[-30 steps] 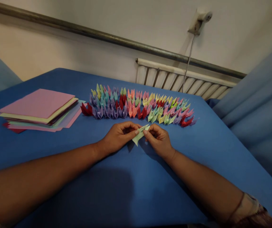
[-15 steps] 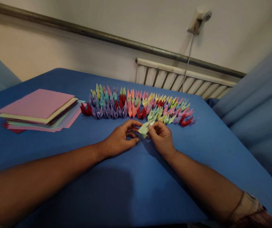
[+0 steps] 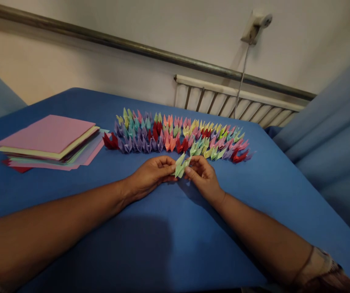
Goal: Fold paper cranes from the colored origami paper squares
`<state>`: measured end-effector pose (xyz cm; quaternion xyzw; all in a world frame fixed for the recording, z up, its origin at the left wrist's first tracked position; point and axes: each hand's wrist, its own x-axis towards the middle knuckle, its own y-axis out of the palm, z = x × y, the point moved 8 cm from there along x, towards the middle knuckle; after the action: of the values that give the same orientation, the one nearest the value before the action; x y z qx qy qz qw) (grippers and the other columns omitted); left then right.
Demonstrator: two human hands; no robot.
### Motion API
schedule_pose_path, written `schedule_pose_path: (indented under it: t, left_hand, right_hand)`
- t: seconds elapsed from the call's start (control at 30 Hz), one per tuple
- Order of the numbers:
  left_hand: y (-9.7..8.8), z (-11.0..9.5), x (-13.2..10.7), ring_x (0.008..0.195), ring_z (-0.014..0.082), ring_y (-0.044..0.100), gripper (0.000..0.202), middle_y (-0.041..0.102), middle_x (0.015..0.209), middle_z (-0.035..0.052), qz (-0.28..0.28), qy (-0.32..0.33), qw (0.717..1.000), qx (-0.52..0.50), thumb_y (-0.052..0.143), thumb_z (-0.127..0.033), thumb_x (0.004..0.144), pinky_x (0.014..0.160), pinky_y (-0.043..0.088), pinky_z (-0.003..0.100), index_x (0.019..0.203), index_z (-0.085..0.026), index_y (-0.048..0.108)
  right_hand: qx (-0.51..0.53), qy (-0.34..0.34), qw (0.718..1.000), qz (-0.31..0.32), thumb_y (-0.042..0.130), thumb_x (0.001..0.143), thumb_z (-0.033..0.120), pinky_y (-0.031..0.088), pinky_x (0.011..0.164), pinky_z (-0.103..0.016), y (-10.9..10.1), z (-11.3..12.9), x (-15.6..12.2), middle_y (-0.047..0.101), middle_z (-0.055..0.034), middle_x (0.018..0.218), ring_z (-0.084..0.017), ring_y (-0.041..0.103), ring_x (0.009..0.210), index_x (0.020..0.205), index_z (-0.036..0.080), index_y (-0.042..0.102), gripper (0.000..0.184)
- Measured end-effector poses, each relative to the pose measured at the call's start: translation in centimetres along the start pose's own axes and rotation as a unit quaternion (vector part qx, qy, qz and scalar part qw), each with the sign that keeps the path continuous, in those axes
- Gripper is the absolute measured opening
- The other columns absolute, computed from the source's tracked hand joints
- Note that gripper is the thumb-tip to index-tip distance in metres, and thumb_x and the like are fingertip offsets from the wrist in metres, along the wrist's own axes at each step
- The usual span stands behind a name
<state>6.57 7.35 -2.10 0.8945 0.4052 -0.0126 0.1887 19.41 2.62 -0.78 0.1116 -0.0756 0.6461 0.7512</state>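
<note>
Between my two hands is a light green origami crane [image 3: 180, 166], its pointed ends standing up with a gap between them. My left hand [image 3: 155, 174] pinches its left side between thumb and fingers. On the other side, my right hand [image 3: 203, 176] grips the right edge with thumb and forefinger. Both hands are just above the blue table cover [image 3: 175, 232]. Right behind them stand several rows of folded paper cranes [image 3: 153, 132] in purple, red, pink, yellow, green and turquoise.
A stack of coloured paper sheets [image 3: 48, 134], pink on top, lies at the left. Behind the table are a wall with a metal rail [image 3: 138, 49], a white radiator [image 3: 211, 95] and a socket with a cord [image 3: 252, 30]. Blue curtain [image 3: 340, 138] hangs at the right.
My left hand has closed on the green crane, where its fingers were apart beside it. The crane has turned more upright and shifted slightly left, with my right hand still on it.
</note>
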Motion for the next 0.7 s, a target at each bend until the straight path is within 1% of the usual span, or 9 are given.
schedule_pose_path:
  t: [0.1, 0.2, 0.3, 0.37, 0.43, 0.53, 0.57, 0.63, 0.7]
  left_hand:
    - [0.0, -0.1, -0.1, 0.072, 0.0103, 0.060, 0.024, 0.064, 0.077, -0.0001, -0.009, 0.004, 1.000, -0.009, 0.082, -0.031, 0.070, 0.072, 0.047, 0.024, 0.078, -0.014, 0.067]
    - [0.0, -0.2, -0.1, 0.066, 0.0080, 0.055, 0.022, 0.062, 0.073, -0.0010, -0.020, 0.017, 1.000, 0.011, 0.081, -0.031, 0.071, 0.065, 0.044, 0.021, 0.076, -0.014, 0.067]
    - [0.1, -0.4, -0.1, 0.065, 0.0084, 0.054, 0.023, 0.063, 0.076, -0.0007, -0.028, 0.031, 0.998, 0.039, 0.077, -0.034, 0.075, 0.063, 0.043, 0.022, 0.086, -0.016, 0.068]
    - [0.3, -0.7, -0.2, 0.070, 0.0102, 0.056, 0.027, 0.064, 0.084, 0.0006, -0.028, 0.045, 0.997, 0.054, 0.073, -0.039, 0.079, 0.066, 0.045, 0.024, 0.095, -0.018, 0.067]
    - [0.6, -1.1, -0.4, 0.076, 0.0117, 0.058, 0.030, 0.065, 0.088, 0.0011, -0.023, 0.063, 0.995, 0.080, 0.074, -0.039, 0.078, 0.070, 0.047, 0.026, 0.098, -0.018, 0.065]
    - [0.7, -1.6, -0.6, 0.079, 0.0120, 0.060, 0.035, 0.065, 0.086, -0.0008, -0.026, 0.090, 0.988, 0.120, 0.083, -0.030, 0.066, 0.075, 0.048, 0.026, 0.091, -0.017, 0.062]
    - [0.6, -1.6, -0.5, 0.078, 0.0117, 0.060, 0.034, 0.065, 0.084, -0.0014, -0.029, 0.090, 0.987, 0.127, 0.083, -0.028, 0.065, 0.075, 0.048, 0.026, 0.089, -0.017, 0.062]
    - [0.3, -1.3, -0.3, 0.072, 0.0107, 0.060, 0.029, 0.063, 0.078, -0.0021, -0.038, 0.075, 0.989, 0.123, 0.081, -0.029, 0.068, 0.071, 0.048, 0.025, 0.085, -0.016, 0.061]
    - [0.0, -0.8, 0.0, 0.068, 0.0105, 0.059, 0.026, 0.063, 0.074, -0.0020, -0.041, 0.051, 0.993, 0.097, 0.078, -0.032, 0.071, 0.067, 0.048, 0.025, 0.083, -0.016, 0.061]
  right_hand:
    - [-0.016, 0.017, 1.000, 0.018, 0.071, 0.079, 0.039, 0.038, 0.050, -0.023, 0.4, -0.5, 0.0, 0.054, 0.0062, 0.063, -0.009, 0.047, 0.052, 0.091, 0.022, 0.057, 0.025]
    - [-0.012, 0.017, 0.999, 0.024, 0.073, 0.076, 0.040, 0.037, 0.050, -0.023, 0.6, -0.4, 0.0, 0.053, 0.0064, 0.061, -0.009, 0.045, 0.051, 0.087, 0.022, 0.058, 0.025]
    - [0.001, 0.017, 1.000, 0.026, 0.072, 0.075, 0.042, 0.042, 0.052, -0.024, 0.8, -0.4, 0.1, 0.057, 0.0042, 0.066, -0.010, 0.050, 0.056, 0.080, 0.022, 0.057, 0.026]
    - [-0.001, 0.021, 1.000, 0.017, 0.072, 0.075, 0.043, 0.045, 0.053, -0.024, 0.7, -0.5, 0.1, 0.058, 0.0037, 0.067, -0.010, 0.052, 0.056, 0.078, 0.022, 0.055, 0.027]
    - [-0.004, 0.026, 1.000, 0.009, 0.072, 0.075, 0.043, 0.045, 0.052, -0.024, 0.5, -0.7, 0.2, 0.058, 0.0041, 0.065, -0.010, 0.052, 0.054, 0.076, 0.022, 0.054, 0.028]
    - [0.000, 0.033, 0.999, 0.008, 0.072, 0.075, 0.045, 0.045, 0.051, -0.024, 0.4, -0.9, 0.2, 0.056, 0.0051, 0.062, -0.009, 0.051, 0.052, 0.074, 0.022, 0.053, 0.030]
    - [0.002, 0.035, 0.999, 0.013, 0.071, 0.077, 0.047, 0.045, 0.051, -0.024, 0.4, -0.9, 0.2, 0.056, 0.0051, 0.061, -0.009, 0.052, 0.052, 0.074, 0.022, 0.054, 0.030]
    - [-0.002, 0.035, 0.999, 0.022, 0.067, 0.080, 0.050, 0.046, 0.053, -0.024, 0.4, -0.8, 0.3, 0.057, 0.0046, 0.059, -0.010, 0.053, 0.051, 0.074, 0.021, 0.055, 0.032]
    - [-0.011, 0.033, 0.999, 0.027, 0.063, 0.083, 0.053, 0.046, 0.054, -0.024, 0.4, -0.8, 0.5, 0.058, 0.0040, 0.056, -0.010, 0.054, 0.051, 0.074, 0.020, 0.057, 0.034]
